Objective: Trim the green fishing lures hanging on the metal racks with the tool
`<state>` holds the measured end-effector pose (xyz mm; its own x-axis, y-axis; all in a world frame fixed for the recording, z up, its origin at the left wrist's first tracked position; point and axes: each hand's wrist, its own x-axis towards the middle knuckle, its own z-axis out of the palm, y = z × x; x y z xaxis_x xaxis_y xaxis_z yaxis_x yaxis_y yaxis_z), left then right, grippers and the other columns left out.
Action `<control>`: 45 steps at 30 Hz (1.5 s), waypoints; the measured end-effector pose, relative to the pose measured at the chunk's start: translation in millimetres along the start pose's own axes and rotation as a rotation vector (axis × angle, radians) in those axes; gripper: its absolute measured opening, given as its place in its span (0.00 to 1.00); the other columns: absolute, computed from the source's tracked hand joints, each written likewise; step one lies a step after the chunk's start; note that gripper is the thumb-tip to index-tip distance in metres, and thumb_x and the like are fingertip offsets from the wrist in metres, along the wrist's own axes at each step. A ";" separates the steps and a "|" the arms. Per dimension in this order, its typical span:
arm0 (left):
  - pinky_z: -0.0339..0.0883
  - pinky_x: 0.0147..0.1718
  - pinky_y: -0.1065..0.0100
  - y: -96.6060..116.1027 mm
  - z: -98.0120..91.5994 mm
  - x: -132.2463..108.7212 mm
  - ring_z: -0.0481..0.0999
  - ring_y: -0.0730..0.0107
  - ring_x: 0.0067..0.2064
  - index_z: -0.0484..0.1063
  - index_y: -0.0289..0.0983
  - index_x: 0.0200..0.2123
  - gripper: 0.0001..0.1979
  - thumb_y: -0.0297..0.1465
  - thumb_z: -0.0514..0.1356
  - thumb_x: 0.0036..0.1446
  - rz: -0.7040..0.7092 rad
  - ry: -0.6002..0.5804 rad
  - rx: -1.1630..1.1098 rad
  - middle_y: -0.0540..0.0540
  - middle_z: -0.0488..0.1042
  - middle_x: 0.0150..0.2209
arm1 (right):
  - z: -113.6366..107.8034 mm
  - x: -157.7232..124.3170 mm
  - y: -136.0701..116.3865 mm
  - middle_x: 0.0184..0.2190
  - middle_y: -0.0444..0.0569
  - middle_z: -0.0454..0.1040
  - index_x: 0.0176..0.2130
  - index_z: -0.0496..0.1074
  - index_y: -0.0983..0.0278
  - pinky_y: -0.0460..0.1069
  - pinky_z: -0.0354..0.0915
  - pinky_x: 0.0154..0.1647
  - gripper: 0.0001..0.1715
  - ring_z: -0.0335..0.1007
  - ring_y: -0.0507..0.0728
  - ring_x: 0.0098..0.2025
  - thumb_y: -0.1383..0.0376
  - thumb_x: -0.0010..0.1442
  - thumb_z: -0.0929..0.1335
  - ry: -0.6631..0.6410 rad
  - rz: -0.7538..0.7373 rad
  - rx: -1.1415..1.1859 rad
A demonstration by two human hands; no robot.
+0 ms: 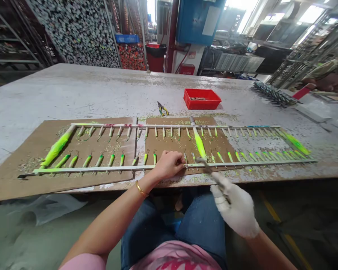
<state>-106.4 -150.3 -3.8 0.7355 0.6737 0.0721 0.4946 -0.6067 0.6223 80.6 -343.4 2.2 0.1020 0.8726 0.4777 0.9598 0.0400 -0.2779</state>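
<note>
My bare left hand (170, 164), a gold bracelet at its wrist, is closed at the near rail of a long rack (95, 169). Its fingertips pinch something I cannot make out, beside the small painted fishing lures. In a white glove, my right hand (238, 206) grips a grey metal hand tool (218, 179), blurred, its kind unclear. The tool's head is close to the near rail, right of my left hand. Green-yellow lures (111, 160) with hooks line this rail; paler lures (100, 131) hang along the far rail. Thick yellow crossbars (199, 142) join both rails.
Brown cardboard (22, 157) lies under the rack, with paint flakes scattered around. Beyond it are yellow-handled pliers (163, 109) and a red bin (202, 101). A dark spiky bundle (273, 93) lies at right, near another person (323, 75). The table's front edge borders my lap.
</note>
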 end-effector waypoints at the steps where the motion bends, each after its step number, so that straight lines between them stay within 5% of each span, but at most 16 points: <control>1: 0.56 0.51 0.60 0.1 -0.1 0.0 0.76 0.64 0.44 0.75 0.41 0.35 0.02 0.31 0.62 0.60 -0.001 -0.005 -0.001 0.51 0.80 0.39 | 0.2 0.4 -0.2 0.33 0.48 0.83 0.57 0.75 0.61 0.47 0.74 0.35 0.21 0.81 0.57 0.32 0.61 0.69 0.64 -0.036 -0.032 -0.013; 6: 0.57 0.51 0.60 0.3 -0.3 -0.3 0.76 0.64 0.43 0.76 0.40 0.36 0.03 0.32 0.62 0.60 0.005 -0.013 0.012 0.50 0.80 0.40 | 1.8 1.0 0.1 0.42 0.51 0.83 0.58 0.74 0.63 0.47 0.74 0.42 0.22 0.82 0.57 0.38 0.61 0.69 0.64 -0.002 -0.027 0.027; 10: 0.57 0.52 0.60 1.0 -0.9 -0.6 0.76 0.65 0.43 0.76 0.40 0.36 0.03 0.31 0.62 0.60 -0.001 -0.002 0.011 0.50 0.80 0.39 | 3.0 0.0 2.6 0.33 0.48 0.83 0.57 0.75 0.63 0.47 0.72 0.33 0.22 0.79 0.55 0.29 0.61 0.69 0.63 -0.049 -0.072 -0.057; 15: 0.57 0.52 0.60 2.9 -1.7 -0.5 0.76 0.65 0.42 0.75 0.40 0.35 0.02 0.31 0.63 0.60 -0.006 -0.004 0.009 0.50 0.80 0.39 | -1.3 -0.8 2.9 0.39 0.51 0.84 0.58 0.75 0.62 0.48 0.72 0.38 0.22 0.80 0.57 0.34 0.59 0.69 0.63 0.011 -0.033 -0.093; 20: 0.57 0.50 0.61 3.2 -1.6 -0.1 0.76 0.65 0.41 0.75 0.40 0.34 0.02 0.30 0.62 0.60 0.001 -0.005 0.016 0.51 0.80 0.38 | -0.8 0.3 3.0 0.26 0.46 0.80 0.56 0.77 0.60 0.46 0.66 0.29 0.22 0.74 0.54 0.24 0.62 0.70 0.61 -0.077 -0.123 -0.180; 25: 0.57 0.51 0.60 2.5 -1.1 0.2 0.76 0.66 0.41 0.75 0.40 0.35 0.02 0.31 0.62 0.60 0.002 0.005 0.008 0.51 0.80 0.38 | -2.8 -0.8 5.1 0.33 0.49 0.83 0.57 0.76 0.61 0.48 0.69 0.35 0.22 0.77 0.56 0.30 0.58 0.69 0.64 0.008 -0.091 -0.174; 28: 0.57 0.50 0.60 1.8 -0.7 -0.1 0.76 0.66 0.41 0.75 0.40 0.35 0.02 0.31 0.62 0.60 0.004 0.000 0.015 0.51 0.80 0.38 | -0.7 -0.1 5.3 0.30 0.46 0.82 0.57 0.75 0.61 0.47 0.68 0.32 0.22 0.76 0.55 0.28 0.61 0.69 0.62 -0.060 -0.123 -0.129; 33: 0.57 0.50 0.60 0.5 0.3 -0.3 0.76 0.66 0.41 0.74 0.40 0.35 0.02 0.31 0.62 0.60 0.018 0.012 0.017 0.51 0.80 0.38 | -0.8 2.1 4.7 0.39 0.50 0.83 0.59 0.74 0.61 0.48 0.70 0.38 0.23 0.80 0.57 0.34 0.59 0.69 0.63 -0.037 -0.036 -0.099; 38: 0.57 0.51 0.60 0.9 0.1 0.0 0.76 0.65 0.42 0.75 0.40 0.36 0.02 0.31 0.62 0.60 0.008 -0.005 0.019 0.51 0.80 0.39 | 1.6 0.8 6.6 0.27 0.47 0.81 0.56 0.77 0.59 0.47 0.67 0.31 0.22 0.75 0.54 0.26 0.61 0.70 0.61 -0.089 -0.116 -0.194; 42: 0.57 0.52 0.59 2.5 -1.0 0.3 0.76 0.65 0.42 0.75 0.40 0.36 0.03 0.31 0.61 0.61 0.000 -0.005 0.021 0.50 0.81 0.40 | 0.1 -0.7 8.2 0.28 0.50 0.81 0.56 0.78 0.60 0.48 0.67 0.32 0.22 0.75 0.56 0.28 0.58 0.69 0.63 0.001 -0.096 -0.219; 45: 0.57 0.51 0.60 3.2 -1.6 0.1 0.76 0.64 0.43 0.75 0.40 0.35 0.02 0.30 0.62 0.61 -0.005 -0.006 0.017 0.51 0.81 0.39 | 0.5 -0.2 9.4 0.27 0.47 0.80 0.56 0.77 0.60 0.47 0.66 0.30 0.23 0.74 0.55 0.26 0.61 0.70 0.61 -0.057 -0.126 -0.212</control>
<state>-105.5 -151.5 -0.5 0.7356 0.6744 0.0642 0.5064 -0.6104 0.6091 89.5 -342.9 -1.0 -0.0312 0.8934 0.4481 0.9980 0.0528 -0.0356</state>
